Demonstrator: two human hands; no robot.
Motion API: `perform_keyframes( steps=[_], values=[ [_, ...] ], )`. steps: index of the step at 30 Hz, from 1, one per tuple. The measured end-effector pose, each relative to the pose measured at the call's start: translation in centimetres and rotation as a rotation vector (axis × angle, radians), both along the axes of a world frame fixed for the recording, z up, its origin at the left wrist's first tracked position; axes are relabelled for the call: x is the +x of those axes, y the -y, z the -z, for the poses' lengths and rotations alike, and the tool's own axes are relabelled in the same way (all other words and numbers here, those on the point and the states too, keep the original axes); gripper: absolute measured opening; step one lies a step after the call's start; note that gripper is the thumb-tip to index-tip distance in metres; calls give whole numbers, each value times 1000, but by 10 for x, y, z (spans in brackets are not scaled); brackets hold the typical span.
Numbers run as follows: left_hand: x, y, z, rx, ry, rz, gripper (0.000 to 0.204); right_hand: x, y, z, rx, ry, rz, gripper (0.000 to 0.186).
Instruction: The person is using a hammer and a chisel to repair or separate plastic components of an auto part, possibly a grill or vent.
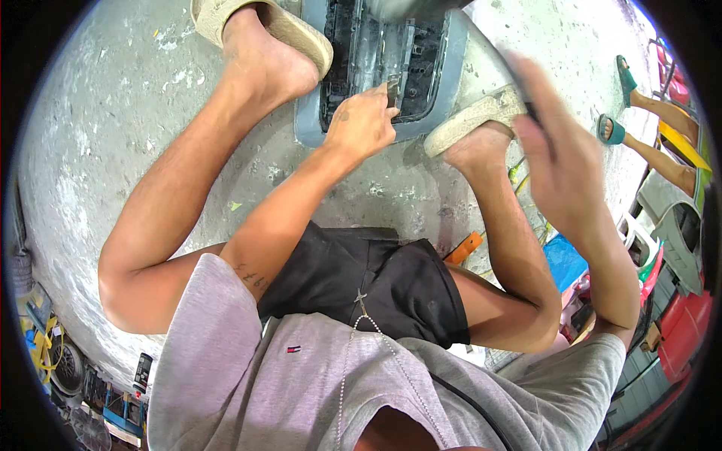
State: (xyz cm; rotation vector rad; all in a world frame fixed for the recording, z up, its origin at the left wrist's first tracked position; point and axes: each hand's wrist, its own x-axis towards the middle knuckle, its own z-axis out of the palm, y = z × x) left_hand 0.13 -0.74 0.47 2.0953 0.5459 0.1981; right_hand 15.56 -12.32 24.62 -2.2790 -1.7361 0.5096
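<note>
A grey-framed part with a black inner section and clear plastic [308,113] lies on the concrete between my feet. My left hand [359,120] rests over its middle, fingers closed on a small flat piece [392,92], possibly a blade. My right hand [560,158], blurred by motion, is raised at the right, gripping the dark handle of what looks like a hammer, whose blurred head [417,9] hangs over the top of the part.
My sandalled feet [263,60] flank the part. An orange-handled tool [464,248] and blue sheet [560,259] lie right. Another person's legs in green sandals [669,173] are at right, among red panels [681,331]. Tools and a wheel [64,361] sit lower left.
</note>
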Motion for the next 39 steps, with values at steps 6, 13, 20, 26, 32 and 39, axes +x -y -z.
perform_keyframes(
  steps=[6,13,20,26,32,39],
  values=[
    [-5,-1,1,18,-49,-23,29,6,-11,-10,-203,-162,258,48],
    [2,-5,-3,-14,-158,14,26,5,3,28,-251,-22,-28,50],
    [18,-27,-2,-160,-233,9,34,32,43,32,-82,-394,181,50],
    [15,-23,3,-121,-421,57,39,40,120,101,-232,-489,300,46],
    [-14,5,-15,-516,-177,-236,20,33,146,134,-111,-489,381,45],
    [-15,6,-17,-355,-169,-178,18,42,139,146,-20,-542,243,48]
  ],
)
